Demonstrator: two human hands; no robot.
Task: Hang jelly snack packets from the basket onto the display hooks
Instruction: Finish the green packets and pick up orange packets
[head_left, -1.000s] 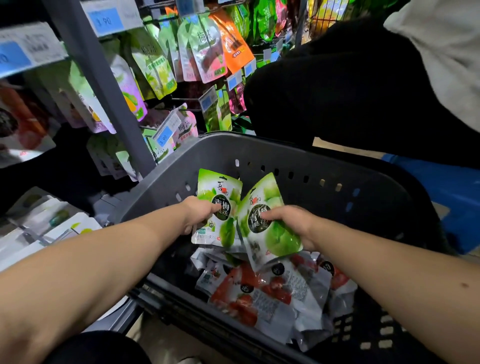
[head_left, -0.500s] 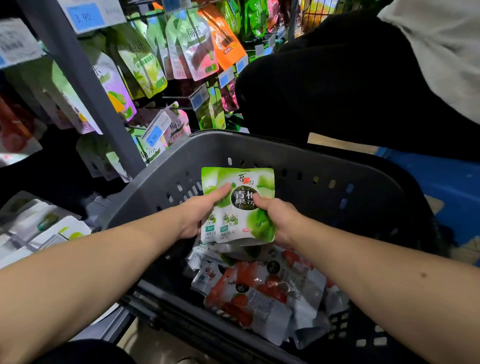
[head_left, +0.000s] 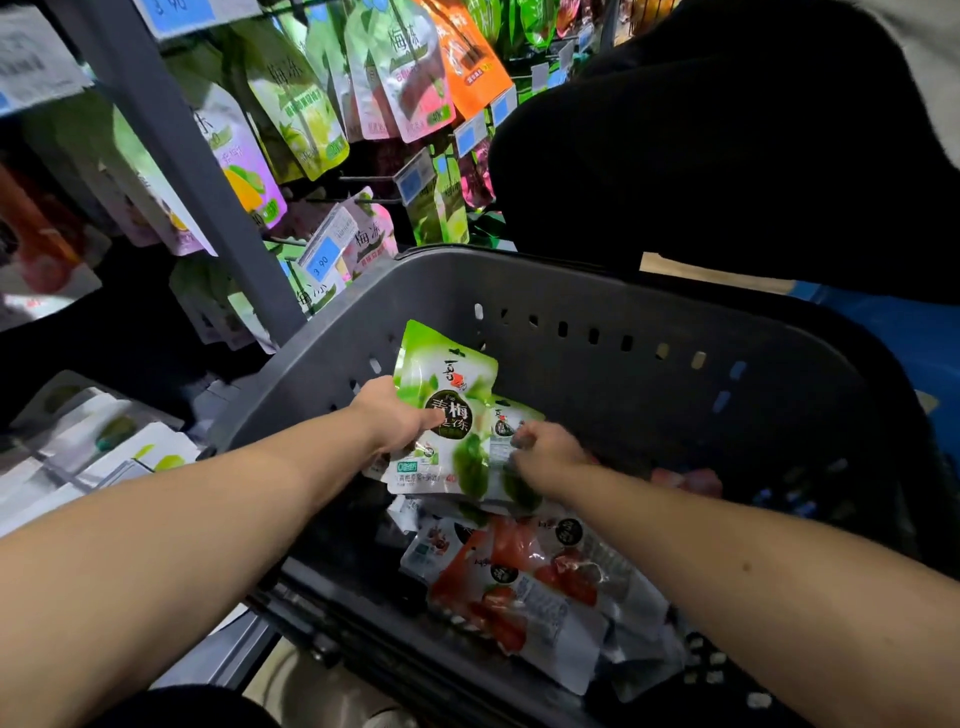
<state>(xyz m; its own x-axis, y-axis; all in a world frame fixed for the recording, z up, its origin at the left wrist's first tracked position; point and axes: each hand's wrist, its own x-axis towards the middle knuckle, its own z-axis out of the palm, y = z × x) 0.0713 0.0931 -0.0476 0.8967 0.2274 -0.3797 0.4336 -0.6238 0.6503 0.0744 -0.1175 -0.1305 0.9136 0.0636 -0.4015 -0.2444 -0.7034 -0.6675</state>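
Shop aisle: a rack of hanging packets (head_left: 311, 114) on wire display hooks (head_left: 363, 179) sits up and to the left. A blue price tag (head_left: 324, 257) is clipped out front, and someone in black clothing (head_left: 701, 156) is just past the basket's far rim.
Basket: a dark grey plastic basket (head_left: 571, 291) with slotted walls, parked right against the rack.
Left grip: the left grip (head_left: 395, 421) is clamped on the left edge of a green packet (head_left: 441, 410), thumb across the front. The packet is upright and lifted near the basket's far-left corner.
Right grip: the right grip (head_left: 550, 452) looks pinched onto a second green packet (head_left: 506, 418) tucked just behind the first. It's blurry, so the exact finger placement is hard to call.
Leftovers: red packets (head_left: 519, 587) are piled toward the basket's near edge.
Stage: probably gathering the greens before going up to a hook. Nothing from this handful is hung yet.
Risk: two slick pouches overlap, so one could slide loose and drop back into the pile on the lift. The hang hole is hard to make out, so a packet could miss the hook or end up on the wrong flavour's peg.
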